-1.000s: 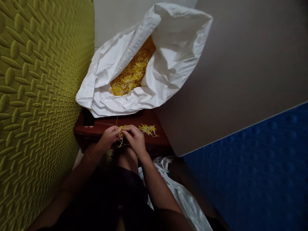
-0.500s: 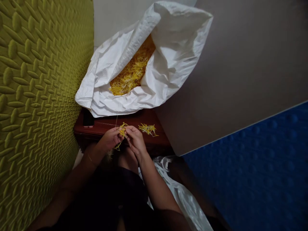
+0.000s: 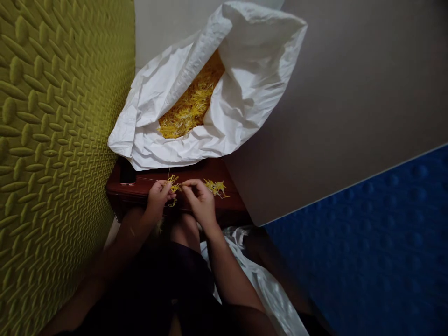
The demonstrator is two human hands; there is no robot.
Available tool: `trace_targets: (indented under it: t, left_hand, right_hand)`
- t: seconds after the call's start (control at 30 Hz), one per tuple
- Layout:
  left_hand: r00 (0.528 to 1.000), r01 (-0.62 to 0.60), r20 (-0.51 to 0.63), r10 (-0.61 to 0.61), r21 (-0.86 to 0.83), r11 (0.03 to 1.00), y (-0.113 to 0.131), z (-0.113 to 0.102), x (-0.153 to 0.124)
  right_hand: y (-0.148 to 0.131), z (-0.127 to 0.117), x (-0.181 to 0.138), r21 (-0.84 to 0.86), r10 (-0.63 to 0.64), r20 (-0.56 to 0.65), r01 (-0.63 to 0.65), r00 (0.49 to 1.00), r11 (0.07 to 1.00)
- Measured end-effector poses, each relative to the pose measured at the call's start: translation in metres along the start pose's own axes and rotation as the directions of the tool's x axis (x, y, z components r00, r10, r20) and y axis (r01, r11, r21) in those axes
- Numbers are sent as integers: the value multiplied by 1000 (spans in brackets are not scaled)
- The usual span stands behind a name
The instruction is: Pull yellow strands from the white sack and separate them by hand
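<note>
Above the dark red surface [image 3: 135,188], my left hand [image 3: 159,192] is closed on a small tuft of thin yellow strands [image 3: 173,178]. My right hand [image 3: 203,201] pinches at the right side of this tuft with thumb and forefinger; what exactly lies between those fingertips is too small to make out. Just beyond the right hand lies a loose little heap of yellow and whitish strands [image 3: 217,187]. Farther back, a white sack [image 3: 245,107] gapes, with a mass of similar yellow strands [image 3: 191,105] inside.
A dark, flat phone-like object [image 3: 128,173] lies at the left of the red surface. A textured yellow-green mat [image 3: 63,140] rises on the left. To the right are a grey-brown panel [image 3: 332,102] and a blue mat [image 3: 381,228]. Whitish plastic [image 3: 266,275] lies beside my leg.
My hands have drawn apart: the left shifted slightly left, the right slightly right and up. The tuft stays with the left hand and has moved slightly left.
</note>
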State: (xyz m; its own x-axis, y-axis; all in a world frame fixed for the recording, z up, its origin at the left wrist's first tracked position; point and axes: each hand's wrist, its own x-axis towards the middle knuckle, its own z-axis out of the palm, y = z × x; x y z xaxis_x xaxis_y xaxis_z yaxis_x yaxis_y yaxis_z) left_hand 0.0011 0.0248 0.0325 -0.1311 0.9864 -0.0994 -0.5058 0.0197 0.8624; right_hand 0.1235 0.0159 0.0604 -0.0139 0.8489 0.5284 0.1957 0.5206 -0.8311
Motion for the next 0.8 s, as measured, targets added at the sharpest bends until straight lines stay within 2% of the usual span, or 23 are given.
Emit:
trace_targets:
  t: [0.1, 0.23, 0.33, 0.53, 0.7, 0.8]
  left_hand:
    - [994, -112, 13, 111, 79, 991, 0, -1, 0]
    - [975, -222, 21, 221, 140, 965, -2, -4, 1]
    - [981, -193, 32, 191, 114, 974, -3, -5, 2]
    - [998, -23, 51, 22, 25, 999, 1, -3, -3]
    - [995, -58, 80, 55, 33, 998, 5, -3, -2]
    - [994, -72, 83, 70, 23, 997, 5, -3, -2]
  right_hand:
    - [-2, 6, -4, -208, -147, 147, 176, 978, 962]
    - [0, 12, -4, -257, -182, 210, 234, 961, 938]
    - [3, 12, -2, -253, -189, 206, 238, 960, 938]
    - [8, 6, 0, -300, -221, 219, 281, 951, 912]
    - [8, 5, 0, -280, -179, 199, 231, 964, 932]
    - [9, 8, 0, -165, -95, 145, 119, 985, 979]
